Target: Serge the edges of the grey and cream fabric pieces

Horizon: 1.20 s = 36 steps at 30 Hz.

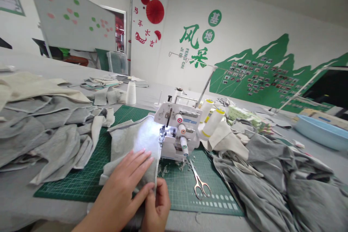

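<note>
Well, at the far left a heap of grey and cream fabric pieces (40, 127) covered the table, with a white thread cone (131, 93) standing beyond it. On the green cutting mat (81, 177), the left hand (122, 185) lay flat on a grey knit piece (130, 148), fingers together, while the right hand (157, 204) pinched its edge. That piece reached the needle of a white overlock machine (176, 130). Gold-coloured scissors (199, 181) lay nearby, then a second grey heap (272, 174). Nothing showed which pieces were sewn and which were left to do.
</note>
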Each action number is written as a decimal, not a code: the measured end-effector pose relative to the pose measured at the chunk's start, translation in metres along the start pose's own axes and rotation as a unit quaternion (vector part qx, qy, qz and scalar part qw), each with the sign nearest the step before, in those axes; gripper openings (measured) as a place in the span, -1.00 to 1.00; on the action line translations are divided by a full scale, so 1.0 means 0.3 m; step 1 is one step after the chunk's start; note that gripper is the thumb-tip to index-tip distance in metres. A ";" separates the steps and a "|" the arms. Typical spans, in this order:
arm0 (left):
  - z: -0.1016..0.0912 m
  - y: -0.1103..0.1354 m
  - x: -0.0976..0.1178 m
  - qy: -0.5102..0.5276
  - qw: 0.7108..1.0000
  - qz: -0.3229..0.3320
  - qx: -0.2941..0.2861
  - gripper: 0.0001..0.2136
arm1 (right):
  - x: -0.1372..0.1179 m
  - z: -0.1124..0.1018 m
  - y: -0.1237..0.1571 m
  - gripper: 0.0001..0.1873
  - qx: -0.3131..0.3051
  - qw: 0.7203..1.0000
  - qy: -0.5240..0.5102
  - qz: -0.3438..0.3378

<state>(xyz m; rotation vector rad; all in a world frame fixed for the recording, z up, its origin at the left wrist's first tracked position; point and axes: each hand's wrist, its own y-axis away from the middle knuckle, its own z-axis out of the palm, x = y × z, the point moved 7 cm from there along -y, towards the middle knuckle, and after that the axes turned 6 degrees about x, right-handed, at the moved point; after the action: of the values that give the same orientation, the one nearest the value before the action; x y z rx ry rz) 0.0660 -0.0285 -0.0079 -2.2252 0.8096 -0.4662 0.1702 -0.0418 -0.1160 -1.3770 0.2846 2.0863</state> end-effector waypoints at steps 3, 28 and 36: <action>0.008 -0.007 -0.002 -0.003 1.000 0.004 -0.008 -0.45 | 0.013 -0.003 -0.001 -0.80 -0.008 1.000 0.001 0.003; 0.045 -0.052 -0.036 0.025 0.999 -0.011 -0.028 -0.53 | 0.104 -0.017 -0.025 -0.82 -0.114 0.993 0.025 0.006; 0.053 -0.059 -0.041 0.019 0.999 -0.003 -0.029 -0.52 | 0.121 -0.015 -0.027 -0.78 -0.115 0.993 0.030 0.021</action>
<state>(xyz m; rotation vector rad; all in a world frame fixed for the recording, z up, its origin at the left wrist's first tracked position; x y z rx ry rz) 0.0727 -0.0024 -0.0069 -2.2785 0.8470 -0.4957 0.1687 -0.0240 -0.1489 -1.5814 0.0984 2.1682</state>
